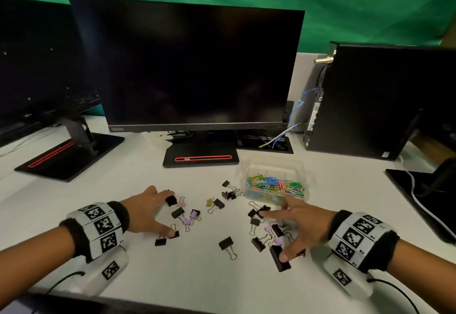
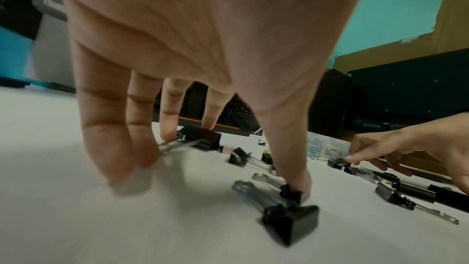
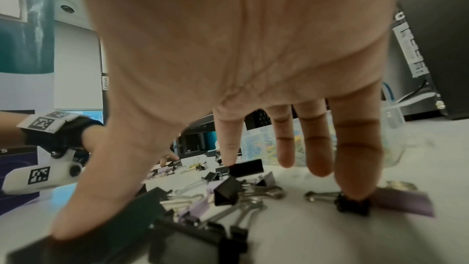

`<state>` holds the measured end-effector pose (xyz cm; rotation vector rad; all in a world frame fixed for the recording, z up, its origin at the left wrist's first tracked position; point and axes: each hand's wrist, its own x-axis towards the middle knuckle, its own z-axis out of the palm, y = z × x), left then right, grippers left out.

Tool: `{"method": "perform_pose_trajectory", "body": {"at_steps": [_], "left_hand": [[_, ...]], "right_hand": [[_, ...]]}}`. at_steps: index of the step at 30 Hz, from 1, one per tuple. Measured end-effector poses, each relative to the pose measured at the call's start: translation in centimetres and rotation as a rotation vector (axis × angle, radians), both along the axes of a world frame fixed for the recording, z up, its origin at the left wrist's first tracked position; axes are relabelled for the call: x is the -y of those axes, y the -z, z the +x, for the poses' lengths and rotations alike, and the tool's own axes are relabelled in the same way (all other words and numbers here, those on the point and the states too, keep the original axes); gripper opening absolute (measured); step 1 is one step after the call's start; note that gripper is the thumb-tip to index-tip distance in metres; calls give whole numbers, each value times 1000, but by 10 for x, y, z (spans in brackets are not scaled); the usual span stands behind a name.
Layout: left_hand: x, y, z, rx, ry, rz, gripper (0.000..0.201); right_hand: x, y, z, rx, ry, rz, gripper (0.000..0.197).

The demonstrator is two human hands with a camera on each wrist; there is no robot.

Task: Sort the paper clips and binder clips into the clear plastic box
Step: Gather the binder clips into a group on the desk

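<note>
Several black, lilac and gold binder clips [image 1: 216, 205] lie scattered on the white desk [image 1: 197, 276]. The clear plastic box [image 1: 274, 180] behind them holds a heap of coloured paper clips [image 1: 275, 184]. My left hand [image 1: 145, 211] is spread flat over the left group, its thumb pressing a small black clip [image 2: 291, 194] and its fingertips touching another black clip [image 2: 203, 138]. My right hand [image 1: 299, 227] is spread over the right group, thumb on a large black clip [image 1: 280, 258], index fingertip on a black clip [image 3: 245, 168], little finger on another [image 3: 352, 205].
A dark monitor [image 1: 192, 67] stands behind the clips, its base [image 1: 201, 157] close to the box. A second monitor [image 1: 37, 67] is at the left, a black computer tower [image 1: 375, 99] at the right, and a dark flat device [image 1: 419, 200] near the right edge.
</note>
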<state>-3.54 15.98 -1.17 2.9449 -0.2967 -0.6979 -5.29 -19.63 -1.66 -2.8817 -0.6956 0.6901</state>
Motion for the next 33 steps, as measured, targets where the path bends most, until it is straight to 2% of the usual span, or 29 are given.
{"method": "perform_pose_trajectory", "body": {"at_steps": [2, 7, 9, 12, 14, 17, 20, 22, 30, 33], "left_hand": [[10, 2, -1, -11, 5, -28, 135], [40, 7, -1, -23, 47, -104, 106], [46, 6, 5, 18, 50, -108, 94], [49, 5, 16, 102, 40, -76, 70], [53, 5, 21, 113, 41, -65, 55], [61, 8, 27, 117, 54, -73, 40], [69, 11, 32, 153, 56, -90, 27], [71, 10, 34, 195, 54, -113, 24], [64, -7, 34, 392, 24, -270, 26], [60, -10, 29, 411, -4, -368, 22]], "right_hand": [[-5, -1, 0, -24, -12, -27, 100], [-15, -2, 3, -43, -8, 30, 107], [-12, -7, 5, -17, 13, 89, 98], [-2, -17, 2, 5, -1, 127, 65], [3, -20, -5, -8, -18, 148, 50], [3, -17, -16, -36, -21, 196, 42], [-5, -6, -24, -39, -56, 231, 50], [-11, 1, -27, 1, -84, 193, 56], [-15, 2, -20, 113, -62, 201, 31], [-12, -1, -15, 119, -20, 242, 34]]}}
